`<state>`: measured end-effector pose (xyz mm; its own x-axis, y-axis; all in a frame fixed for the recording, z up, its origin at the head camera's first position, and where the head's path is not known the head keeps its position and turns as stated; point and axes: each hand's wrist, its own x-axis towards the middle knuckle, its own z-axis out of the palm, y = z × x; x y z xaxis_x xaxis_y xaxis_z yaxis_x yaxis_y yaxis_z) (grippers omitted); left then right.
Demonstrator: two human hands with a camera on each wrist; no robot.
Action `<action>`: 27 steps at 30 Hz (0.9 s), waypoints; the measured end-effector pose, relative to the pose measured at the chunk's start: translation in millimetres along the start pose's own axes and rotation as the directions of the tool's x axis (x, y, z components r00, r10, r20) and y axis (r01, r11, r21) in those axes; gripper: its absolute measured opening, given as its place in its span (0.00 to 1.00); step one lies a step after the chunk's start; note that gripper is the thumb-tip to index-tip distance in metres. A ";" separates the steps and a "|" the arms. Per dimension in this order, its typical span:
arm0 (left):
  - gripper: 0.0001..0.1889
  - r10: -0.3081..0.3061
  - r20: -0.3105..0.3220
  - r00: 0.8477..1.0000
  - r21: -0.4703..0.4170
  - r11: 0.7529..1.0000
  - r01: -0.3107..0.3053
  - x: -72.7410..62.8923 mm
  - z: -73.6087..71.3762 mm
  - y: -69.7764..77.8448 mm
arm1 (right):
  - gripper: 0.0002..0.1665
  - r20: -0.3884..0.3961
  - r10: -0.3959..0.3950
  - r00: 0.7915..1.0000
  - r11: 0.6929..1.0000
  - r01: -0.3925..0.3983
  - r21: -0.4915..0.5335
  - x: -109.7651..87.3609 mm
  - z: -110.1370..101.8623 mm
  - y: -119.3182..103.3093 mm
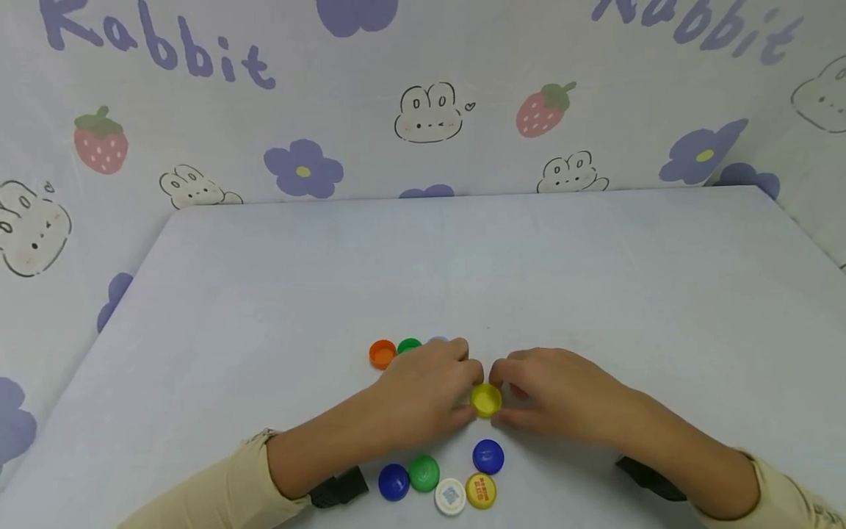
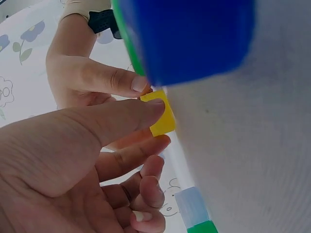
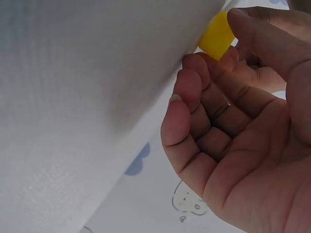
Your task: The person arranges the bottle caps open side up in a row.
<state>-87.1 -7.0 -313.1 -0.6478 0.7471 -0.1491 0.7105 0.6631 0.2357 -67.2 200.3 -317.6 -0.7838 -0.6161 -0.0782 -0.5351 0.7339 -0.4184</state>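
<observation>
A yellow bottle cap [image 1: 486, 401], hollow side up, sits between my two hands at the table's middle front. My left hand [image 1: 426, 393] pinches its left side, with the thumb nearer me and the index finger on the far side. From the right, my right hand [image 1: 562, 397] holds the same cap between thumb and index finger. In the left wrist view, the left thumb lies over part of the yellow cap [image 2: 163, 119]. The right wrist view shows the cap [image 3: 217, 36] at the right fingertips, its underside near the table surface.
Behind my left hand stand an orange cap [image 1: 382, 354], a green cap [image 1: 410, 344] and a pale cap [image 1: 438, 340], the last two partly hidden. Nearer me lie blue caps [image 1: 393, 483], a green cap [image 1: 424, 473], a white cap [image 1: 450, 497] and a printed yellow cap [image 1: 481, 491].
</observation>
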 end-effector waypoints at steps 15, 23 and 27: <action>0.15 -0.023 -0.016 1.000 -0.008 1.000 0.023 -1.1 -9.0 -5.3 | 0.15 -0.039 -0.003 0.999 1.000 0.002 -0.020 4.6 -8.7 -4.8; 0.15 -0.028 -0.040 0.999 0.001 1.000 0.028 2.7 -18.2 -12.4 | 0.15 -0.063 -0.027 0.998 0.999 0.025 -0.037 14.1 -18.5 -3.6; 0.16 -0.033 -0.064 0.997 0.022 0.999 0.035 7.1 -20.5 -16.5 | 0.15 -0.055 -0.023 0.998 0.999 0.021 -0.035 22.3 -22.7 -0.7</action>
<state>-109.1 -13.6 -298.4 -0.6875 0.7199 -0.0947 0.6933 0.6896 0.2090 -91.5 192.6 -298.5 -0.7874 -0.6161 -0.0187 -0.5622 0.7304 -0.3879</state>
